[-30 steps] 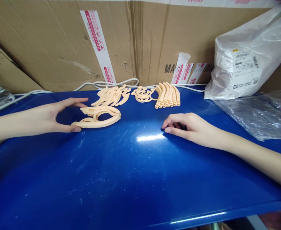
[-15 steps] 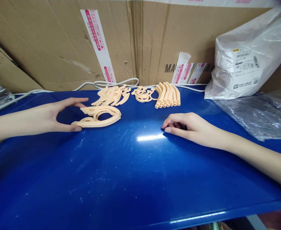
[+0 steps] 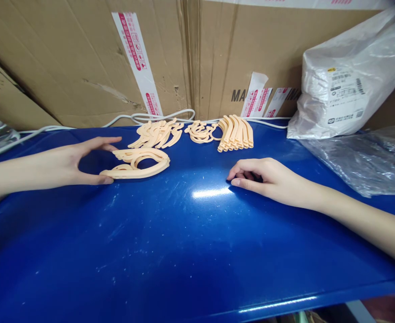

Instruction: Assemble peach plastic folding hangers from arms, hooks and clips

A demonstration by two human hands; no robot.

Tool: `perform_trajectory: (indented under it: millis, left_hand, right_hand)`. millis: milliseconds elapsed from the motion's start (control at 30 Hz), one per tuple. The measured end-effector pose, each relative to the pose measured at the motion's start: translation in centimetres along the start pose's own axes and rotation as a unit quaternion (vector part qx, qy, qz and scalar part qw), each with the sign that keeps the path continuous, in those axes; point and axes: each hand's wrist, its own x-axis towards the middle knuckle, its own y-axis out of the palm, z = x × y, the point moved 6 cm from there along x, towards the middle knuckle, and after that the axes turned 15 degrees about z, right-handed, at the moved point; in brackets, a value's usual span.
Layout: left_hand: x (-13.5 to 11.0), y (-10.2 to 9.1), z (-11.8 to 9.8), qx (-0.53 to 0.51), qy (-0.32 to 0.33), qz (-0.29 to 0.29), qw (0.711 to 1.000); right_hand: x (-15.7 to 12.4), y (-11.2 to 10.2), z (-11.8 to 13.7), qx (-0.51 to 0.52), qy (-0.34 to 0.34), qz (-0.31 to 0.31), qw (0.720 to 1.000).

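My left hand (image 3: 79, 163) is open, thumb and fingers spread around the left ends of a small stack of folded peach plastic hangers (image 3: 152, 172). Its thumb tip touches or nearly touches the lower hanger end. Behind the stack lies a loose pile of curved peach hanger arms (image 3: 158, 133). Peach hanger hooks (image 3: 200, 132) lie in a heap beside them. Further right, more hanger arms (image 3: 236, 132) are lined up side by side. My right hand (image 3: 261, 177) rests on the blue table (image 3: 184, 242), loosely closed, fingertips near the thumb, with nothing visible in it.
Cardboard boxes (image 3: 89, 58) stand along the back edge, with a white cable (image 3: 116, 120) in front. A filled white plastic bag (image 3: 338, 89) with a label sits at back right. Clear plastic film (image 3: 362, 161) lies before it.
Almost nothing differs. My left hand has shifted very slightly left, its fingertips a little further back from the hangers. My right hand stays put.
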Motion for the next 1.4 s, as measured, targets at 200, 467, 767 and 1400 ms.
perform_trajectory:
  millis: [200,467,767,1400]
  left_hand:
    - [-0.01,0.07,0.39,0.027,-0.003,-0.002,1.000]
    - [0.14,0.00,0.15,0.029,0.014,-0.019,0.999]
    - [0.10,-0.02,0.25,0.031,0.014,-0.021,0.999]
    - [0.12,0.27,0.07,0.020,-0.015,-0.005,1.000]
  right_hand:
    - [0.03,-0.03,0.06,0.005,-0.002,0.000,1.000]
    - [0.02,0.01,0.02,0.002,-0.001,0.000,1.000]
    - [0.02,0.03,0.01,0.002,-0.002,-0.002,1.000]
    - [-0.02,-0.03,0.13,0.000,-0.004,-0.002,1.000]
